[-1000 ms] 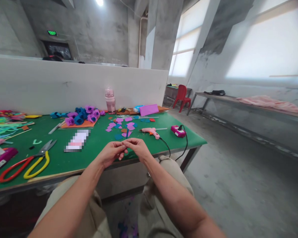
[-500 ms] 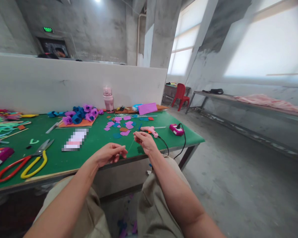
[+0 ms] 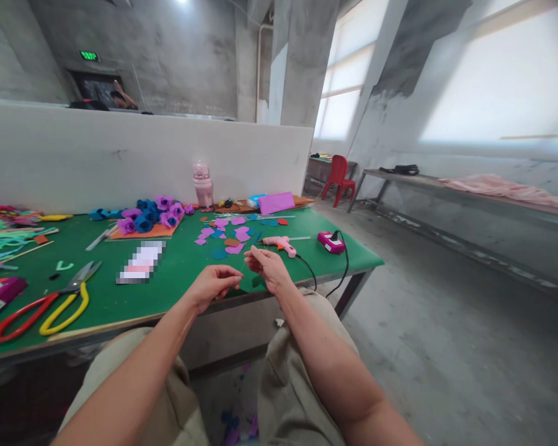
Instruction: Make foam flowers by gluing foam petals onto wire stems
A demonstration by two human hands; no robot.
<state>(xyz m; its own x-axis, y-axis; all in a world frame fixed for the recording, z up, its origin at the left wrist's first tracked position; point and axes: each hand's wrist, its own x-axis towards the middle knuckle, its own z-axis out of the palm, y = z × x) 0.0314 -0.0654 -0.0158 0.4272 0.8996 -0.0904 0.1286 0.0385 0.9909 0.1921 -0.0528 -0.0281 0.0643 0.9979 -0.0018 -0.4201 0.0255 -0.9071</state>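
Above the near edge of the worktop point(image 3: 186, 260), right of its middle, a small blue piece point(image 3: 259, 236) is standing just beyond the curled fingertips of the right hand point(image 3: 272, 269), which is apparently gripping it, though the fingers are hiding the hold. Close by, the left hand point(image 3: 212, 286) is pinching thumb and forefinger together, and a fine strand point(image 3: 244, 265) is running faintly between the two hands; its ends are too thin to make out. Just past the right hand, a pink glue gun point(image 3: 283, 245) is lying on its side, with its cord trailing over the near edge, and a magenta power block point(image 3: 330, 243) is sitting towards the right edge. Purple, blue and brown cut pieces point(image 3: 242, 234) are lying scattered beyond the hands. Towards the far edge, purple and blue flowers point(image 3: 144, 220) are resting in a heap on an orange sheet point(image 3: 167, 232), and a pink bottle point(image 3: 203, 186) is standing upright. Near the left front corner, red-and-yellow-handled scissors point(image 3: 77, 282) are lying with their blades apart.
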